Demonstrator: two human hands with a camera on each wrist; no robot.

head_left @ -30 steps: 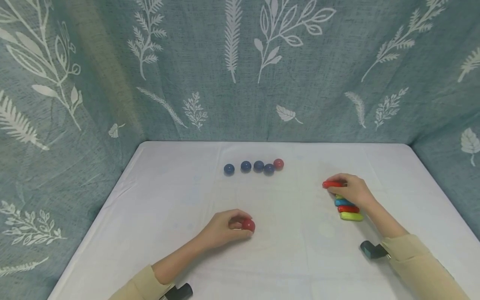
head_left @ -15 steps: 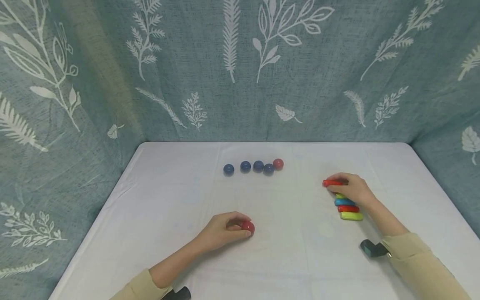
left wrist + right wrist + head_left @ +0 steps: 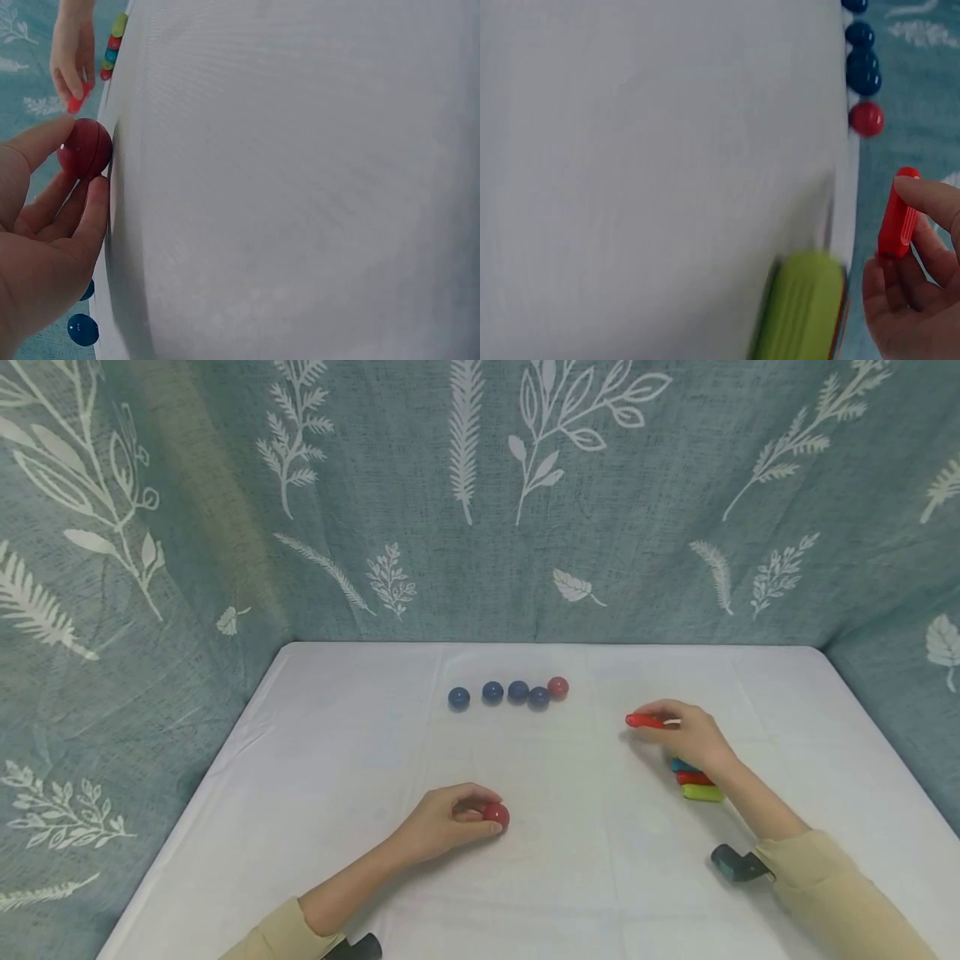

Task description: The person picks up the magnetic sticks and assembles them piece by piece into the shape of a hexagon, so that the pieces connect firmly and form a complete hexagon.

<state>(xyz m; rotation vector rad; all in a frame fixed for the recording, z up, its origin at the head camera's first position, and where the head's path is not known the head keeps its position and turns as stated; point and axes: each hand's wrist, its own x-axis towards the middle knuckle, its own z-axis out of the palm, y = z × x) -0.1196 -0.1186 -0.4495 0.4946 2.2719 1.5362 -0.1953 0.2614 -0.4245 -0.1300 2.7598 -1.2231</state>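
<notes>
Our right hand (image 3: 692,735) pinches a red piece (image 3: 642,721), raised above the table (image 3: 555,885) and not yet set down; our left hand (image 3: 444,820) grips a red ball (image 3: 497,815). We judge this handling as only partway, with coloured pieces (image 3: 701,792) lying nearby.

Beige sleeves (image 3: 843,889), seemingly black wrist cameras (image 3: 738,863)

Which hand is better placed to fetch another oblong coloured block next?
Probably the right hand: nearer the coloured blocks, though pinching a red block; the left hand holds a shiny red ball.
</notes>
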